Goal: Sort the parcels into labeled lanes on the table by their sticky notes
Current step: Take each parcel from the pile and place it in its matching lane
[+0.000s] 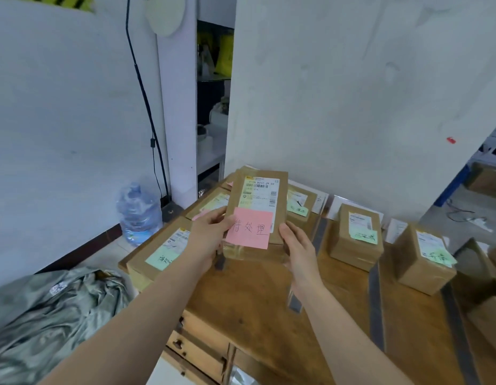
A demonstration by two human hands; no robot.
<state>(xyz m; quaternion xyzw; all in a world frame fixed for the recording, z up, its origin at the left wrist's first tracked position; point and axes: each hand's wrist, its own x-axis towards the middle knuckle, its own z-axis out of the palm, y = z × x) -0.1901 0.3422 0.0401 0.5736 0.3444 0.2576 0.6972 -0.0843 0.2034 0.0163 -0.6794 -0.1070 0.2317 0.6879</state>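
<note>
Both hands hold up a flat brown parcel [257,198] above the wooden table [255,301]. It carries a white shipping label and a pink sticky note [249,229] with handwriting. My left hand [210,234] grips its left edge, my right hand [298,245] its lower right corner. Other brown parcels with green sticky notes lie on the table: one at the left edge [160,251], one behind the held parcel [301,207], one right of centre [357,234], one further right [424,254]. Grey tape strips [375,304] divide the tabletop into lanes.
A water jug [138,212] stands on the floor to the left, beside a black cable on the wall. A grey-green sack [55,309] lies crumpled at lower left. White walls close off the back. More cardboard boxes [485,276] sit at the far right.
</note>
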